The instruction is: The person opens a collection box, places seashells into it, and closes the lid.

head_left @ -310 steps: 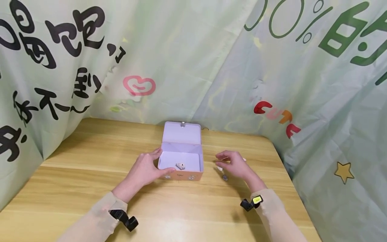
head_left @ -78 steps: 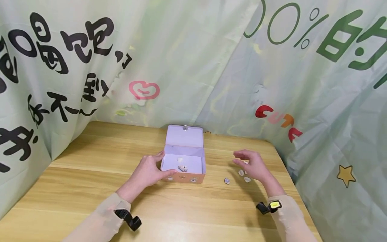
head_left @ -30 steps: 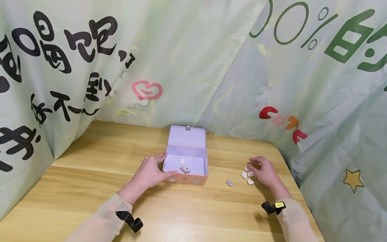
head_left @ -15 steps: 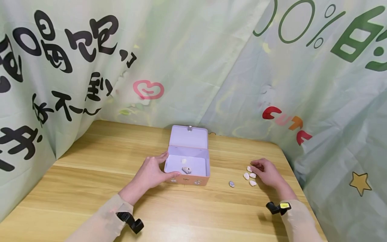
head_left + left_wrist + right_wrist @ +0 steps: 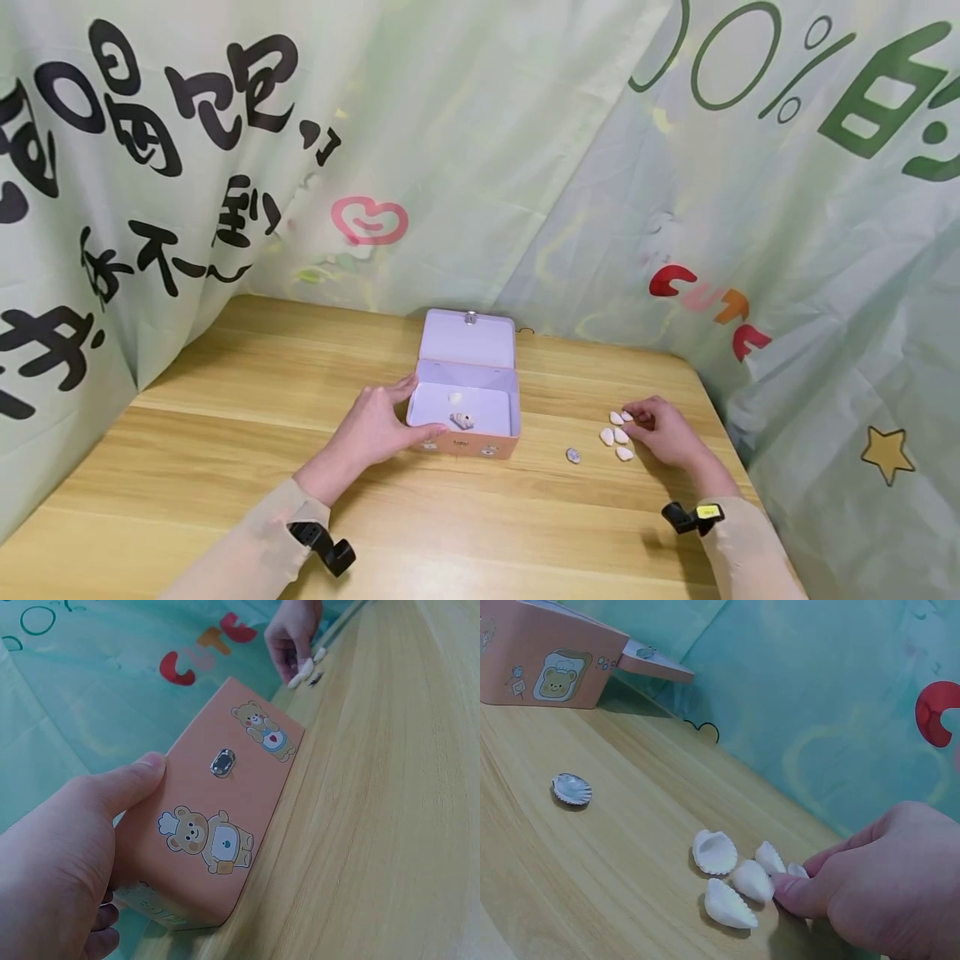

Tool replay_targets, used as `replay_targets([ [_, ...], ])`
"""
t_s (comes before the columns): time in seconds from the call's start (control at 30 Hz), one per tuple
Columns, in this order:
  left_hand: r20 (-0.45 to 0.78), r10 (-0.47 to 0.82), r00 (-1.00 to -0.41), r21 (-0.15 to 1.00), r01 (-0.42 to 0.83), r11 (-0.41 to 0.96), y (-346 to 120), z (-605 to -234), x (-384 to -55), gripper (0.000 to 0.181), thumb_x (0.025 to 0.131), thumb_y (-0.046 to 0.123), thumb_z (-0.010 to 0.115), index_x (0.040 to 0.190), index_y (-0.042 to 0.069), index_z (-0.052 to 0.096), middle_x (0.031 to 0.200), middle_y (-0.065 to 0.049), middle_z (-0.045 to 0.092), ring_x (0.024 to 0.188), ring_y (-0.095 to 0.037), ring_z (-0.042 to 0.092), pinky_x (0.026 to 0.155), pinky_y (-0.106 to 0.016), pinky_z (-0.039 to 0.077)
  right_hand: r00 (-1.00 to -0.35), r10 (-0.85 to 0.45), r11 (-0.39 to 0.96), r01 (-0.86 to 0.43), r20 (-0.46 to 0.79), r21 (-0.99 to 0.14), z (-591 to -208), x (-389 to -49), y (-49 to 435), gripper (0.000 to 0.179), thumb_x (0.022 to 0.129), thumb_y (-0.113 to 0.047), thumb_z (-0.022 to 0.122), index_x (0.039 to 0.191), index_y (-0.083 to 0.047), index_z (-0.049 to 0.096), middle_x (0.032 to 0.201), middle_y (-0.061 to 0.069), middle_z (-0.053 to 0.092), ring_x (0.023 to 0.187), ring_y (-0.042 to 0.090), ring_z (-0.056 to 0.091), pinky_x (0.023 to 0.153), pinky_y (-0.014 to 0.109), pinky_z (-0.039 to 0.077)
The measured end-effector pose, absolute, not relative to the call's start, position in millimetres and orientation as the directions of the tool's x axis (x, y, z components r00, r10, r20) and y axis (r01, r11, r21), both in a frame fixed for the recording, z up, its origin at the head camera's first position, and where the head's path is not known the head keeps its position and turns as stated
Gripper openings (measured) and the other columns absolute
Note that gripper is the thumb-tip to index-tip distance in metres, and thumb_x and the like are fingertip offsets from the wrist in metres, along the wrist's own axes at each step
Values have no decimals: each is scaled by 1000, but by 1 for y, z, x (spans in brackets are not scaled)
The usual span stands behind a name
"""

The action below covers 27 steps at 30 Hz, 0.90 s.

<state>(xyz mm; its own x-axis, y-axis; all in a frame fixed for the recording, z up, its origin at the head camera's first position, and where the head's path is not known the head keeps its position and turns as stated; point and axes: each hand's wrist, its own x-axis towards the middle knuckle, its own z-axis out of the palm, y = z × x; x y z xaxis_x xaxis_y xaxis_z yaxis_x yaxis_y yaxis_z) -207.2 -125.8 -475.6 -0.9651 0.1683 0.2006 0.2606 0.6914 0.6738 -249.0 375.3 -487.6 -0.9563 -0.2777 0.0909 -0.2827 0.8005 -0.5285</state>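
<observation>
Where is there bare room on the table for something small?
The table is widely bare left of the left hand; another bare patch lies before the box, between the forearms. A narrower gap separates box and grey shell. It is crowded where white shells lie, at the right hand.

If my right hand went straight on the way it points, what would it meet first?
Probably the white shells just ahead of your right hand; whether it already touches the nearest is hard to tell.
</observation>
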Motion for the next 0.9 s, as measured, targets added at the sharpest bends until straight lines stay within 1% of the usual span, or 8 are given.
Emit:
replay_targets([
  [0.1,200,169,-965,672,261,694,-126,-476,-208,114,70,77,84,146,-2,57,150,-15,55,56,-16,45,48,-32,43,-956,-277,803,-288,101,-522,-489,-250,373,27,96,-2,77,120,9,72,106,14,65,96,28,63,84,45,54],
  [0.2,195,171,-966,676,258,690,-126,-476,-209,113,71,77,85,147,-2,56,150,-16,54,52,-14,41,46,-30,42,-955,-271,802,-295,124,-520,-490,-252,371,20,96,1,76,115,7,74,102,11,65,92,25,61,80,39,53],
  [0.37,179,173,-968,686,249,683,-126,-475,-209,111,71,74,87,148,-1,55,151,-16,53,42,-8,28,40,-28,38,-958,-248,799,-285,142,-529,-492,-253,368,9,98,-2,75,105,2,75,95,7,65,85,21,58,73,33,49],
  [0.43,177,173,-969,686,248,684,-126,-474,-209,111,71,73,87,148,-1,55,151,-16,53,44,-9,30,41,-28,39,-961,-237,796,-274,140,-540,-493,-253,368,8,98,-2,74,105,2,74,95,7,65,85,21,58,72,33,49],
  [0.6,184,177,-967,676,255,691,-127,-474,-208,113,70,77,85,147,-2,56,150,-16,54,56,-14,44,47,-30,42,-965,-214,790,-261,149,-556,-491,-254,369,9,101,0,69,109,2,71,95,7,68,87,22,62,75,33,51],
  [0.8,184,175,-967,673,254,695,-127,-475,-208,114,70,79,84,147,-1,56,150,-15,54,58,-18,49,49,-31,43,-958,-211,780,-285,195,-558,-481,-256,361,17,105,-4,65,119,5,71,103,11,71,97,27,64,82,38,55],
  [0.87,191,174,-966,666,257,700,-126,-476,-209,115,70,80,83,147,-1,57,150,-15,54,63,-21,55,49,-32,44,-953,-219,775,-300,209,-557,-476,-256,356,21,107,-6,64,122,6,71,105,11,72,98,28,65,84,41,55],
  [0.9,195,174,-965,662,260,703,-126,-476,-209,115,70,81,82,147,-1,57,150,-15,54,69,-22,60,50,-32,44,-950,-225,773,-308,215,-555,-473,-256,352,22,107,-8,63,123,6,70,106,12,72,99,29,65,84,43,55],
])
